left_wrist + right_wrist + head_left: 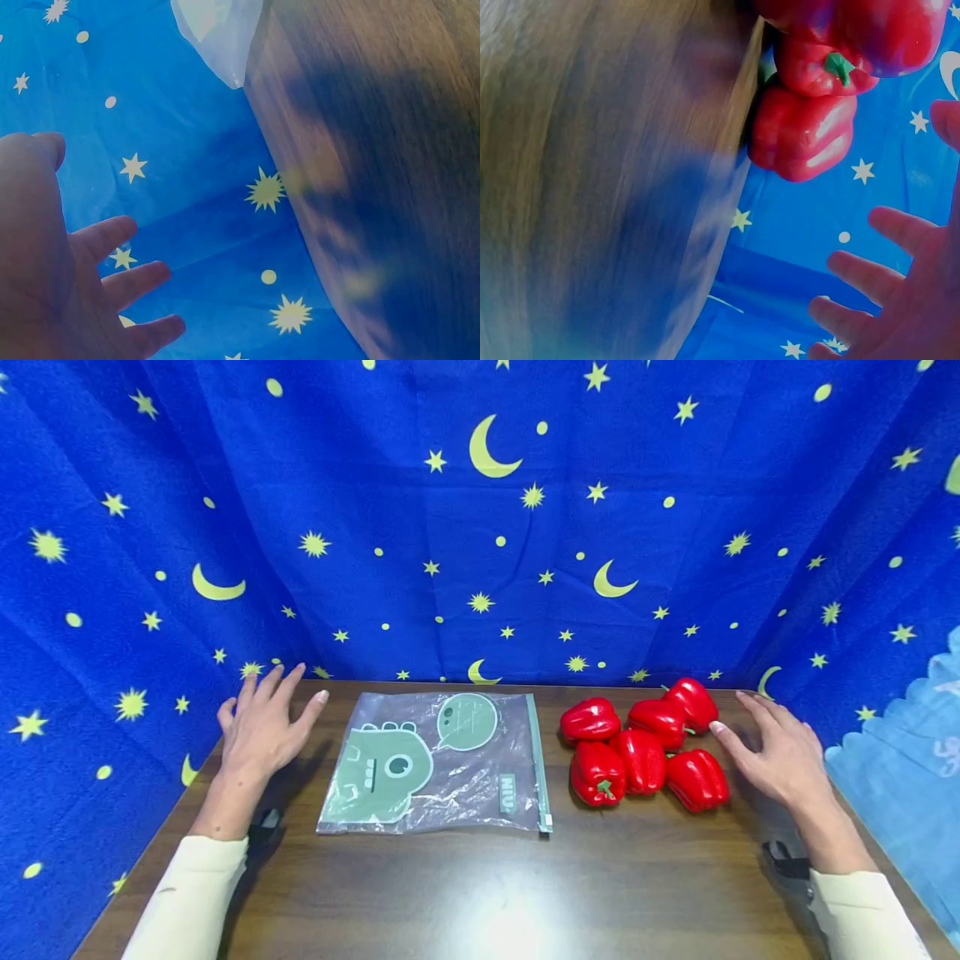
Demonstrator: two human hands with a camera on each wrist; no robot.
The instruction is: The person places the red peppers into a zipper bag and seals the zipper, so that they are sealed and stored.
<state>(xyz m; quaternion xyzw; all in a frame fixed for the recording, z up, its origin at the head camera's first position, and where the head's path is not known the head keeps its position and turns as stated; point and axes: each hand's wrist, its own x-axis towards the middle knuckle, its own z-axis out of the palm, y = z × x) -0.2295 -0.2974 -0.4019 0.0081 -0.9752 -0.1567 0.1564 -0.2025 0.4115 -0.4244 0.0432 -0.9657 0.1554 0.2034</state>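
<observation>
A clear zip bag [465, 785] with a green cartoon monster lies flat on the table, its green slider edge on the right. Beside it, several red bell peppers [641, 760] sit in a cluster; some also show as red peppers [802, 135] in the right wrist view. My left hand [262, 727] is left of the bag with fingers spread, holding nothing. My right hand [780, 747] is just right of the peppers, fingers extended and holding nothing. In the left wrist view the left hand [82, 292] is apart from the bag's corner [225, 45].
The brown wooden table [420, 885] runs back to a blue curtain [360, 468] with yellow stars and moons. A light blue cloth [900, 777] hangs at the right edge. Dark straps [786, 860] sit under the wrists.
</observation>
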